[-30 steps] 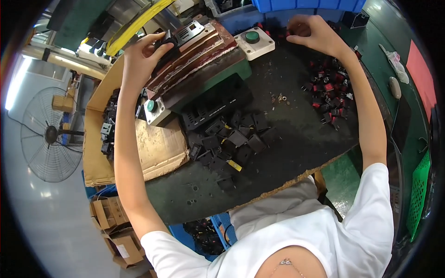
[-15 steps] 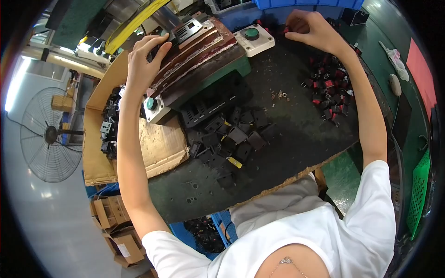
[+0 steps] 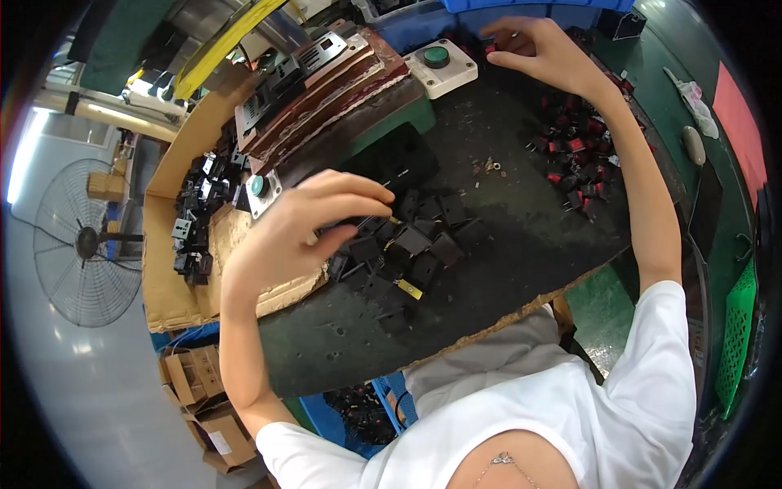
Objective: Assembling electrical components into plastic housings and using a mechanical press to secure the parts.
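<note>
My left hand (image 3: 293, 232) hovers beside a pile of small black plastic housings (image 3: 413, 240), thumb and fingers apart. Its fingertips reach the pile's left edge, with nothing visible between them. At the back of the bench, my right hand (image 3: 550, 57) is curled in a pinch. A small red part (image 3: 490, 49), seemingly a switch, shows at its fingertips. A heap of red and black switches (image 3: 577, 151) lies below that hand. Behind the housings lies a black slotted panel (image 3: 411, 151), partly covered by my left hand.
A reddish-brown block fixture (image 3: 326, 102) with metal pieces on top stands at back left. Green push buttons on white boxes (image 3: 446, 80) flank it. An open cardboard box (image 3: 167, 293) holds black parts on the left. A blue bin (image 3: 538, 4) stands at the back.
My left hand has come away from the fixture, moving down and right to the black housings. My right hand has shifted slightly left, the red part still at its fingertips.
</note>
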A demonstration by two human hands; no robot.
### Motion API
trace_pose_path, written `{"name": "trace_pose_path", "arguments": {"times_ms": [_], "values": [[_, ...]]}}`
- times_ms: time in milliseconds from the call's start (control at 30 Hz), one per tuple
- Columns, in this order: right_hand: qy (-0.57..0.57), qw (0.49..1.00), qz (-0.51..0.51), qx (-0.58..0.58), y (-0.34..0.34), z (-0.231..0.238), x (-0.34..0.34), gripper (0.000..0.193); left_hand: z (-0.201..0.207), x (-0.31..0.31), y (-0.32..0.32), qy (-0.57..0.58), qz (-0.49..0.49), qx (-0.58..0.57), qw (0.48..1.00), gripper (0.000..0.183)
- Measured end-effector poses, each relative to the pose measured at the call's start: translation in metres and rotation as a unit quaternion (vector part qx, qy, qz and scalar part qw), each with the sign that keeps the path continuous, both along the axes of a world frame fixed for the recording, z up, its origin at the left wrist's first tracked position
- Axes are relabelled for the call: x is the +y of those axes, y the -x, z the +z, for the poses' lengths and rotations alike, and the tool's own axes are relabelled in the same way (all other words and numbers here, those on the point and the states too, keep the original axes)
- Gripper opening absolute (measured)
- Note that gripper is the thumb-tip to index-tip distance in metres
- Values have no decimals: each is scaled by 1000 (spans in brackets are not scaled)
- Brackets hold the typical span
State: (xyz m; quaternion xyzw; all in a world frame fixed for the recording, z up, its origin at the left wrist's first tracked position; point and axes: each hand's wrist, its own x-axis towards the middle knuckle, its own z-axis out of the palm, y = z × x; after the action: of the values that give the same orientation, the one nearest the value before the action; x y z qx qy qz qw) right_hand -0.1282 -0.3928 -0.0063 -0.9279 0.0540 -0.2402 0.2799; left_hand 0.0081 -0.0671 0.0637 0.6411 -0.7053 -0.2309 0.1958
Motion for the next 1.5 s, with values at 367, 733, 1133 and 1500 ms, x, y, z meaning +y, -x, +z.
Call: {"name": "trace_pose_path", "arguments": {"times_ms": [367, 733, 1133, 1500], "values": [[-90, 996, -6, 3, -5, 3, 6, 29, -11, 8, 13, 102, 45, -99, 989, 42], [-84, 996, 7, -37, 0, 10, 6, 27, 0, 4, -102, 317, 354, 34, 880, 31], [-121, 992, -27, -30, 4, 24, 17, 23, 12, -9, -143, 201, 286, 39, 936, 17], [-129, 991, -32, -24, 4, 21, 15, 24, 2, -16, -133, 217, 342, -10, 914, 19]]}}
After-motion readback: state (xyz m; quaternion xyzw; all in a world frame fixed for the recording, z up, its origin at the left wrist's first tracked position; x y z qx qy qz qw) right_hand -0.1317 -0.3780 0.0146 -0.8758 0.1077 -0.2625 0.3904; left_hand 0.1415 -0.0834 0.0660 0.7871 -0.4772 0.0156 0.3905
